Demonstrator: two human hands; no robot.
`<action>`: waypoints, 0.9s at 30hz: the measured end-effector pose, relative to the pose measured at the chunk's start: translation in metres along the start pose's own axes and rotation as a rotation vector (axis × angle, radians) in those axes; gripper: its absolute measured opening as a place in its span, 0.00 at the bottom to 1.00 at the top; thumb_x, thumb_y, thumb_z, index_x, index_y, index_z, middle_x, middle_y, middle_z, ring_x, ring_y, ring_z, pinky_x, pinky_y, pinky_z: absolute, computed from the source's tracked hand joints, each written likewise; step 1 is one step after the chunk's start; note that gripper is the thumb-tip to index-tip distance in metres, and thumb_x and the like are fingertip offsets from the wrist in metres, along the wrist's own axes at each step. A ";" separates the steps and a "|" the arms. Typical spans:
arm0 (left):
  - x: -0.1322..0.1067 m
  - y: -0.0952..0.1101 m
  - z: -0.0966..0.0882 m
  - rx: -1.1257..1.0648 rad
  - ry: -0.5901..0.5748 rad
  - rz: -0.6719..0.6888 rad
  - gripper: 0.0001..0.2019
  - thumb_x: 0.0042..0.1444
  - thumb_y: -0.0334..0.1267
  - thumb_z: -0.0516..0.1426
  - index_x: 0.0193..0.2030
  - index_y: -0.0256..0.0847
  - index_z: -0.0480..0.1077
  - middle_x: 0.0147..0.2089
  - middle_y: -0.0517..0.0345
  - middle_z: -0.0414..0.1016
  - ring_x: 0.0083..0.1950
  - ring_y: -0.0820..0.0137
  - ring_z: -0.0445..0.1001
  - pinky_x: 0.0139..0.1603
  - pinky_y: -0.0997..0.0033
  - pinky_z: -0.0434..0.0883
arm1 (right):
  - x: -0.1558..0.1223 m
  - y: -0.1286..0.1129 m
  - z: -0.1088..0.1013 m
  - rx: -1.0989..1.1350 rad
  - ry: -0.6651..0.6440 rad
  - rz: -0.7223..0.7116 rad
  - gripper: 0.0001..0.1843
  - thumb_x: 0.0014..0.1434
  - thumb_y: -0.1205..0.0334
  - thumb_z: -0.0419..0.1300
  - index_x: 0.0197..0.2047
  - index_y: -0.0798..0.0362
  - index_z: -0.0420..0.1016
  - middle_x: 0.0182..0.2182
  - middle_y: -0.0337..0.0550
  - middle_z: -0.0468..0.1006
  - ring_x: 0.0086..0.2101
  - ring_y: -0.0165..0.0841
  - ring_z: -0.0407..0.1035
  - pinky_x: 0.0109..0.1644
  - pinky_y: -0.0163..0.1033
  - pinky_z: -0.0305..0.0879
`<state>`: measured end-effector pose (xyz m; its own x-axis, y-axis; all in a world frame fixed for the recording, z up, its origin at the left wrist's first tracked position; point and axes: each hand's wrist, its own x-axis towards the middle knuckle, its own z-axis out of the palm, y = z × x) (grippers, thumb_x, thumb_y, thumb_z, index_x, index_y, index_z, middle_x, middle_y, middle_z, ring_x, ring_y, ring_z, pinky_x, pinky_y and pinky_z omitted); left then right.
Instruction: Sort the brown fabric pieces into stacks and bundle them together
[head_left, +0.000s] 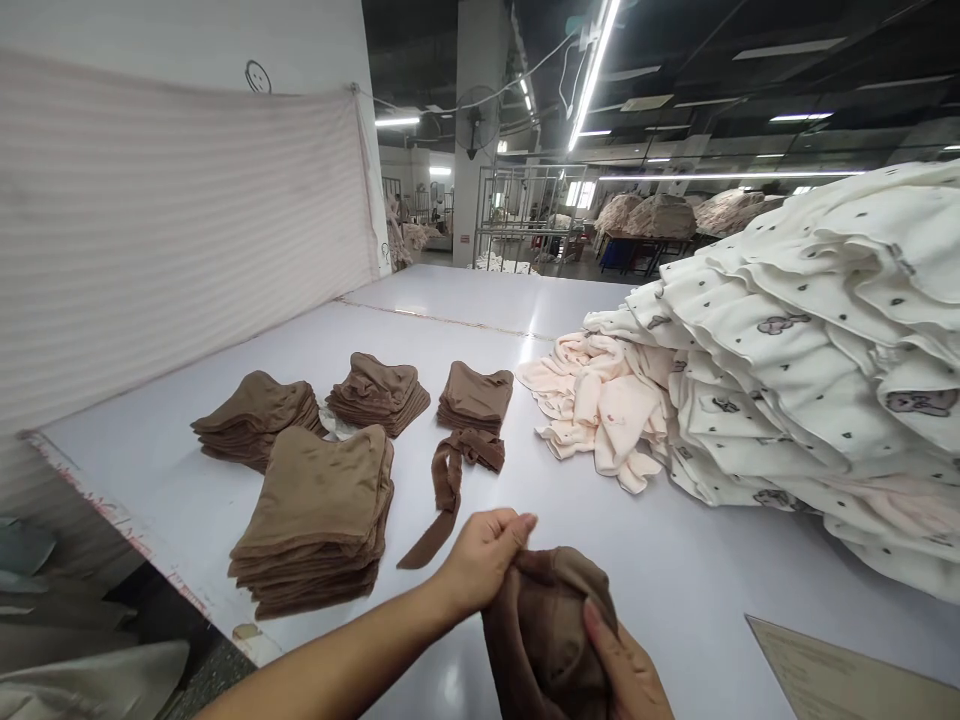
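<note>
Left hand (486,562): fingers pinched together on the upper left edge of a brown, soft, gathered fabric piece (546,630).
Right hand (631,668): clamped on the same piece, thumb across its right side, other fingers hidden.
Brown fabric piece: held between both hands, above the white smooth-topped bench (690,580).
Brown fabric strip (445,480): lying just beyond the left hand.
Four stacks of flat brown fabric pieces (319,500): left of and beyond the left hand.
Crumpled pale pink cloth (611,410): beyond the right hand.
White printed fabric pile (787,360): right of and beyond the right hand.
</note>
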<state>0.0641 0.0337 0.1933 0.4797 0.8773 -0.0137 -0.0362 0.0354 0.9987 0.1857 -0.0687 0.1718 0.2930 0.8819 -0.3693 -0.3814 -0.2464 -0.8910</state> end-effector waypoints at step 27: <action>-0.011 0.015 0.011 -0.022 -0.278 -0.096 0.28 0.58 0.59 0.43 0.23 0.34 0.63 0.21 0.62 0.60 0.23 0.77 0.57 0.25 0.76 0.57 | -0.007 -0.032 -0.012 -0.712 -0.071 -0.864 0.08 0.55 0.62 0.57 0.39 0.42 0.73 0.34 0.39 0.73 0.35 0.33 0.67 0.40 0.35 0.63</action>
<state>0.0682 0.0197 0.2085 0.7034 0.7049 -0.0910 0.0029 0.1252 0.9921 0.2067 -0.0720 0.2000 0.1574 0.8834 0.4415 0.5202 0.3058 -0.7974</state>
